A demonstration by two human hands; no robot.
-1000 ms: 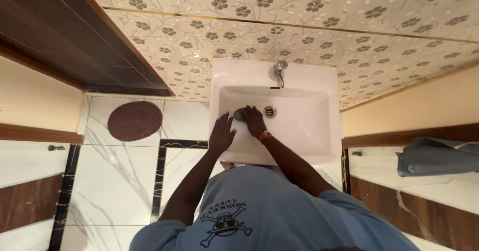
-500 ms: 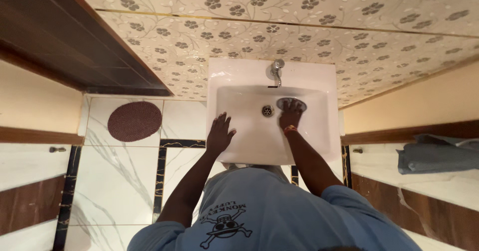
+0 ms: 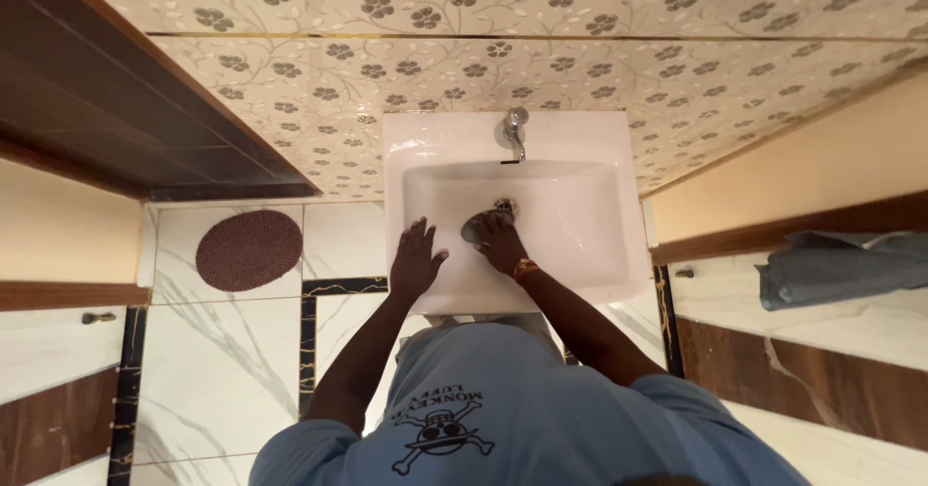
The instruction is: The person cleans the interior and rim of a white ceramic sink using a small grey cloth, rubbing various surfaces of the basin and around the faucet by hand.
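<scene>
Inside the white basin (image 3: 580, 244), beside the drain, the right hand (image 3: 500, 243) presses a dark scrubbing pad (image 3: 477, 225), its grip closed on the pad. Left hand (image 3: 416, 259) rests flat on the basin's front-left rim, fingers spread, holding nothing. Chrome tap (image 3: 513, 128) stands at the rear edge.

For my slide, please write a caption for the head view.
Right hand presses a grey scrubbing pad inside a white washbasin beside the drain; left hand rests flat on its front rim.

Left hand (image 3: 416, 257) flat, fingers spread; right hand (image 3: 501, 243) curled, pressing down
</scene>
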